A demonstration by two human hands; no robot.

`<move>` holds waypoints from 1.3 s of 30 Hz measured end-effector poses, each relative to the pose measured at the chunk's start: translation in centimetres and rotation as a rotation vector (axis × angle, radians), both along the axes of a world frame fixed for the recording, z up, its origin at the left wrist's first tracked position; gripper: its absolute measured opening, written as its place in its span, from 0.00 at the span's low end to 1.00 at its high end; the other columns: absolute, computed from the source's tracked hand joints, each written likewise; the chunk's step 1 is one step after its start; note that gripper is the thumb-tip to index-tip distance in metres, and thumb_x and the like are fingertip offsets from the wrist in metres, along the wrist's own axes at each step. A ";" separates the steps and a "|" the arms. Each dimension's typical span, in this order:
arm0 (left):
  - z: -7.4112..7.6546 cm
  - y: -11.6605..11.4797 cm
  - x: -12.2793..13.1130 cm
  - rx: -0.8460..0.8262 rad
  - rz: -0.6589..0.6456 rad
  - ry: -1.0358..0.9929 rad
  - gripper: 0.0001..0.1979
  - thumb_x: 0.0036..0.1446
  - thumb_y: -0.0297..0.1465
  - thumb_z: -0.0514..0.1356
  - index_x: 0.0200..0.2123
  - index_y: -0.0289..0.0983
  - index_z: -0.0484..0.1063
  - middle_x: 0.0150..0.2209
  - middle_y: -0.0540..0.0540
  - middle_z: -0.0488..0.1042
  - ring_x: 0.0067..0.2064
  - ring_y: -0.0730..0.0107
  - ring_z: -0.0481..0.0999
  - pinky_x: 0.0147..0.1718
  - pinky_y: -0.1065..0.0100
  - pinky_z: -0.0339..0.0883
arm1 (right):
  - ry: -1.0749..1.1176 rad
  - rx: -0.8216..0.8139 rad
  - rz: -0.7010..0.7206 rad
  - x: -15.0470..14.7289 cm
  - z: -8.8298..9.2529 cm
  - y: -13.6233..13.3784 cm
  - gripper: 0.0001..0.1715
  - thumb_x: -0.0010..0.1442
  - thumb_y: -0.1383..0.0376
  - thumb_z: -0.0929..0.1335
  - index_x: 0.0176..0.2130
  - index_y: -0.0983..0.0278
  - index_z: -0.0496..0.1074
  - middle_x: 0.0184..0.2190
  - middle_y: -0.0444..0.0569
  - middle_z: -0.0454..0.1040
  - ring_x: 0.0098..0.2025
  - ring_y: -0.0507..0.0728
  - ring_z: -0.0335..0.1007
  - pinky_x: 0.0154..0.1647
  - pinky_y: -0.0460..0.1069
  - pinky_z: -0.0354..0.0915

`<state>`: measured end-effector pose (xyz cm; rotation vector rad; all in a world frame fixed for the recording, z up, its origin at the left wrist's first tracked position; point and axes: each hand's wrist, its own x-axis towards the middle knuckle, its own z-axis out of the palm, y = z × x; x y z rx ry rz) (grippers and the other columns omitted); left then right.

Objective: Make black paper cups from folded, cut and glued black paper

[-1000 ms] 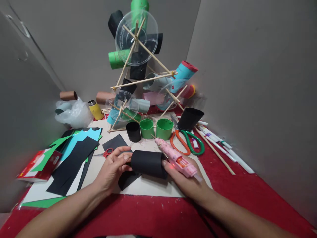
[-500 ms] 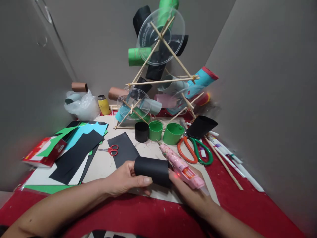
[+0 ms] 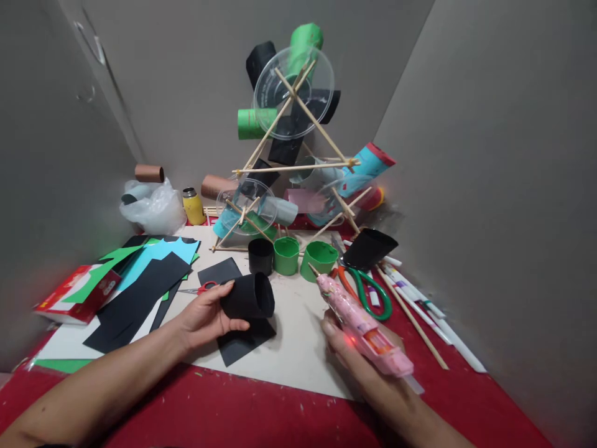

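Observation:
My left hand point(image 3: 203, 317) is closed round a black paper tube point(image 3: 249, 296), held on its side just above the pale work board point(image 3: 298, 348) with its open end turned toward the right. My right hand point(image 3: 361, 364) grips a pink hot glue gun point(image 3: 361, 326), nozzle pointing up and away toward the green cups. The gun is now a hand's width to the right of the tube, not touching it. A black paper strip point(image 3: 242, 342) lies flat under the tube.
A stick-and-tube tower point(image 3: 291, 143) with clear plastic lids stands at the back. A black cup point(image 3: 260, 255) and two green cups point(image 3: 286, 255) sit before it. Orange and green scissors point(image 3: 368, 289), small red scissors point(image 3: 198, 289), paper sheets point(image 3: 140, 286), glue sticks point(image 3: 420, 298) lie around.
My left hand has carried the black tube left and turned its open end outward. The glue gun has drawn away to the right, off the tube's end.

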<state>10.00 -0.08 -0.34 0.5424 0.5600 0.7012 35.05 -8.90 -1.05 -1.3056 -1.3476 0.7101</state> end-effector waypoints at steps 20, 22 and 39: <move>0.7 -3.8 0.7 1.712 0.085 1.022 0.09 0.58 0.31 0.60 0.29 0.36 0.79 0.25 0.41 0.76 0.29 0.63 0.75 0.31 0.66 0.67 | -0.251 0.160 0.045 0.6 -1.1 0.2 0.10 0.57 0.59 0.70 0.39 0.59 0.76 0.33 0.51 0.79 0.35 0.63 0.77 0.34 0.52 0.74; 0.0 -4.0 0.8 1.976 0.179 1.127 0.09 0.57 0.31 0.60 0.26 0.35 0.76 0.22 0.42 0.74 0.25 0.66 0.72 0.25 0.67 0.63 | -0.281 0.163 0.026 0.7 -1.5 0.2 0.13 0.57 0.59 0.70 0.43 0.60 0.76 0.37 0.51 0.79 0.38 0.64 0.78 0.38 0.52 0.75; -0.7 -0.9 1.0 -0.032 0.041 0.214 0.20 0.40 0.39 0.73 0.31 0.29 0.78 0.26 0.43 0.78 0.25 0.65 0.78 0.25 0.67 0.76 | -0.353 0.284 0.135 0.5 -1.5 0.2 0.06 0.61 0.62 0.66 0.33 0.58 0.74 0.24 0.50 0.74 0.26 0.60 0.74 0.23 0.50 0.71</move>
